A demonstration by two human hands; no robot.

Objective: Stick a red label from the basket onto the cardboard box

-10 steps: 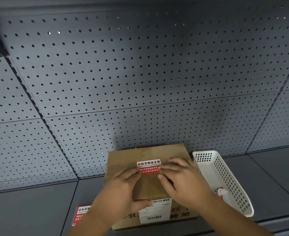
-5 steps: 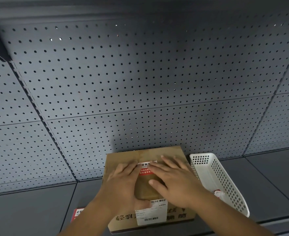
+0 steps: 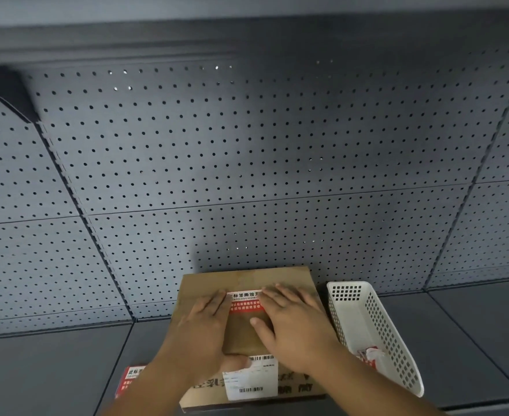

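Note:
A brown cardboard box (image 3: 247,279) lies flat on the grey shelf, with a white barcode sticker near its front edge. A red and white label (image 3: 245,301) sits on the box top. My left hand (image 3: 202,331) lies flat on the box with its fingertips at the label's left end. My right hand (image 3: 292,321) lies flat with its fingers over the label's right end. Both palms press down and hold nothing. A white perforated basket (image 3: 376,319) stands right of the box, with red labels (image 3: 368,355) in its near end.
A dark grey pegboard wall (image 3: 247,160) rises just behind the box. Another red label (image 3: 130,378) lies on the shelf (image 3: 37,376) at the box's front left corner, partly hidden by my left forearm. An upper shelf overhangs at the top.
Both hands have slid apart along the label, left hand leftward and right hand rightward, so more of the label's middle shows. The camera has tilted up slightly.

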